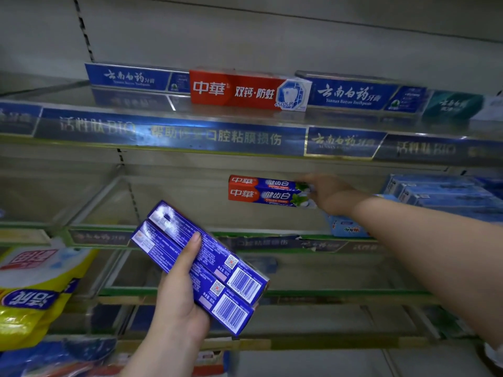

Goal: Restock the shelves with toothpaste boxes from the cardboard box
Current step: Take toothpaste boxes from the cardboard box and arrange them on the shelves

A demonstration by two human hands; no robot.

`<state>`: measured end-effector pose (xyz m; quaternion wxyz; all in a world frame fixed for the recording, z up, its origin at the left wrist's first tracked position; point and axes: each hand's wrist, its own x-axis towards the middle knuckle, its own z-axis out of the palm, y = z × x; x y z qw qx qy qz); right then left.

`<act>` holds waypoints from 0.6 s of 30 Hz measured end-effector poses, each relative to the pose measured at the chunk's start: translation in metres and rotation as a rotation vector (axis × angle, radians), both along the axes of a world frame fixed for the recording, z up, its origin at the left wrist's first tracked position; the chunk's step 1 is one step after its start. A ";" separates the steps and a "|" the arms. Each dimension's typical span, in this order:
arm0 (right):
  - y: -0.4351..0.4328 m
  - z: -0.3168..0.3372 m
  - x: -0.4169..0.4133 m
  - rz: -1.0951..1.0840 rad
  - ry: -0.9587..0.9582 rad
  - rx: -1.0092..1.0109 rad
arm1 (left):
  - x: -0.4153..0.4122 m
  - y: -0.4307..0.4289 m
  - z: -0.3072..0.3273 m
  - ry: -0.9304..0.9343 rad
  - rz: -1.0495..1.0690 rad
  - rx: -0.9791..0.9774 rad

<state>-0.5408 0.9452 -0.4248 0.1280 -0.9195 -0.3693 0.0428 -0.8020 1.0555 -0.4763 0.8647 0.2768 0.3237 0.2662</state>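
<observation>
Toothpaste boxes, lengthwise along the shelf, extend left from my right hand, which holds their end. My left hand grips two spare boxes, lower centre.

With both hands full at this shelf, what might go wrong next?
1. The right hand holds the two stacked red-and-blue boxes by one end only; the far ends might sag, or the pair might split apart.
2. The left hand holds two blue boxes tilted, with just a thumb across them; one might slip out.
3. The reaching arm passes close to the pale blue boxes and might nudge them.
</observation>
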 end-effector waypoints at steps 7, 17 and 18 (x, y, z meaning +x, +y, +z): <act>0.001 0.004 0.002 0.035 -0.034 -0.034 | -0.006 0.001 -0.004 0.019 -0.018 -0.016; -0.001 -0.010 0.014 0.046 -0.094 -0.019 | -0.007 0.003 -0.012 0.059 -0.062 -0.009; -0.002 -0.010 0.011 0.041 -0.133 -0.038 | -0.006 0.002 -0.011 0.055 -0.053 0.000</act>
